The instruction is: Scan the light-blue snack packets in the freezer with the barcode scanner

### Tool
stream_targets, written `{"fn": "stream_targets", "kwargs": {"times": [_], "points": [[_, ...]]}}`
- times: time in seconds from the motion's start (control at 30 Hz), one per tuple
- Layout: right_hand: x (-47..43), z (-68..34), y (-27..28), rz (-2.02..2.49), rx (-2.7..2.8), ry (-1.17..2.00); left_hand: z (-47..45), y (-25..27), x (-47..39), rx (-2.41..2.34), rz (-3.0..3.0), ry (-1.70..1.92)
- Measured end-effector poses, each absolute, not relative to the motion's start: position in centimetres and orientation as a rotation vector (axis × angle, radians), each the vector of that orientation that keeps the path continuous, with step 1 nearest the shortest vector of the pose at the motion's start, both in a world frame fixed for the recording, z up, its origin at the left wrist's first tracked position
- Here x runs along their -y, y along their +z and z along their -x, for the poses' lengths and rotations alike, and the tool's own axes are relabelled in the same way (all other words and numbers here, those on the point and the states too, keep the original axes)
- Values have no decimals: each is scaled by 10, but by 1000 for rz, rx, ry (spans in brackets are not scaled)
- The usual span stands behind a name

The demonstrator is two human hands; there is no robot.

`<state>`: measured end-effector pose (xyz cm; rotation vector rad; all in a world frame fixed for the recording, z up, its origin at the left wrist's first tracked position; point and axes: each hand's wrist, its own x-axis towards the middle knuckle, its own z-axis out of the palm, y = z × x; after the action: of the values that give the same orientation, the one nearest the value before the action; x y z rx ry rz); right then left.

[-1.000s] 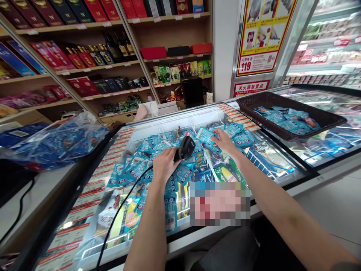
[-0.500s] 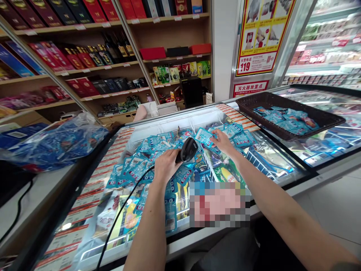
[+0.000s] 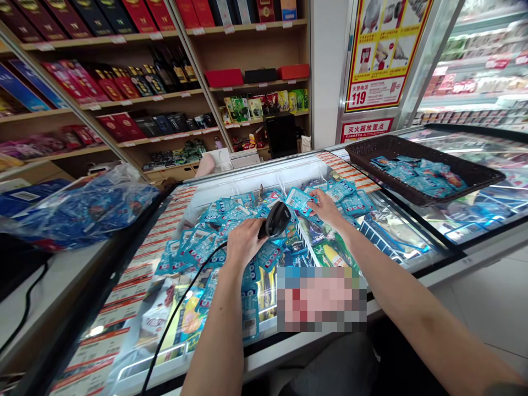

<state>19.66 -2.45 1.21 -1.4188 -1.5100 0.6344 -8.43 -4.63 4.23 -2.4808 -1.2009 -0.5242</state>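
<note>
My left hand is closed round the handle of a black barcode scanner, whose head faces up and to the right. A black cable runs from it down past my forearm. Between the fingers of my right hand is the edge of a flat blue packet, just right of the scanner head. Many similar blue packets lie spread over the glass top of a chest freezer, on both sides of my hands. My left fingertips are partly hidden behind the scanner.
On the freezer's right stands a dark brown basket with blue packets inside. A clear plastic bag of blue packets lies on the left counter. Shelves of boxes and bottles stand behind. Someone's arm shows beyond the freezer.
Almost nothing differs. The scanner in my left hand has shifted very slightly to the right; my right hand stays on the blue packet.
</note>
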Motion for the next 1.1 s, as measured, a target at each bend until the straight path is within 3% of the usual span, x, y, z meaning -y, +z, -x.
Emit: {"fn": "stream_targets", "kwargs": {"times": [0.77,1.1], "points": [[27,-196,16,1491,1505,619,83,43,47,1205,2496,-496],[20,-226,15,1624,1403,235,87,41,43,1359,2397,-488]]}}
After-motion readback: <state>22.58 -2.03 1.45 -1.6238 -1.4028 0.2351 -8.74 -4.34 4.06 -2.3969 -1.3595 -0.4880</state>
